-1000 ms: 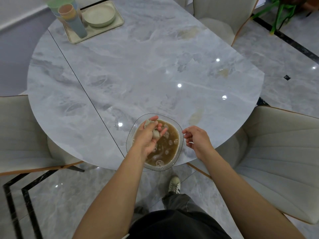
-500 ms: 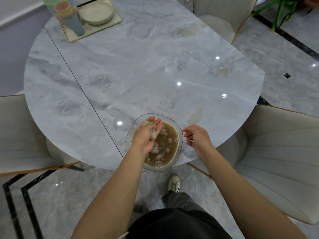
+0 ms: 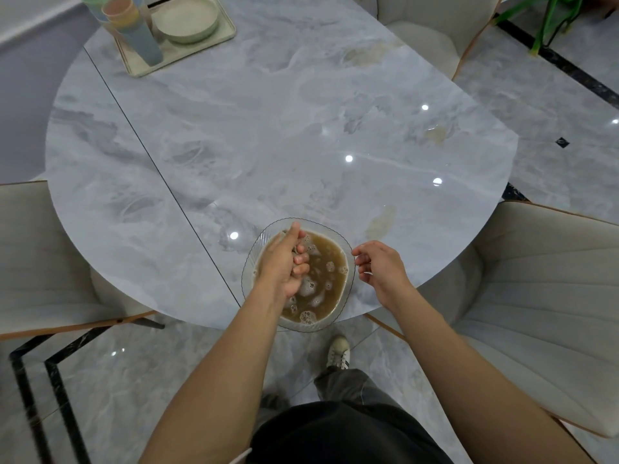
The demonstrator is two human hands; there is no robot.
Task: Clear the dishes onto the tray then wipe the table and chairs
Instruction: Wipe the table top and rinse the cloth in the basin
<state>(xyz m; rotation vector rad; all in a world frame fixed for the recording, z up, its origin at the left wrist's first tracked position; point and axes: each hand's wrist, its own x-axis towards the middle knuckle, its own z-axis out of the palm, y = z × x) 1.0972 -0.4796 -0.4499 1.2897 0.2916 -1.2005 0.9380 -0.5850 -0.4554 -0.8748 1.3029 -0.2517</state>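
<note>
Head view: the dishes seem already cleared. The plates [image 3: 187, 18] and the stacked cups [image 3: 147, 38] stand on the tray [image 3: 231, 32] at the far left of the surface [image 3: 268, 128]. So I judge that the step in hand is to prepare the wiping.

The left hand [image 3: 284, 266] is inside the glass bowl [image 3: 258, 242], which stands at the near edge of the surface and holds brown, foamy water. Its fingers are curled tight around what looks like a wet cloth [image 3: 294, 252]; only a small grey part of the cloth shows between them.

The right hand [image 3: 378, 272] is just beside the right rim of the bowl. Its fingers are loosely bent and hold nothing; I cannot tell whether the fingertips touch the rim.

The next move probably calls for squeezing the cloth until it does not drip, then lifting it out and rubbing the pale brown stain [image 3: 380, 222] just beyond the bowl. Other stains lie farther away. The chair [image 3: 536, 296] on the right would come after.
</note>
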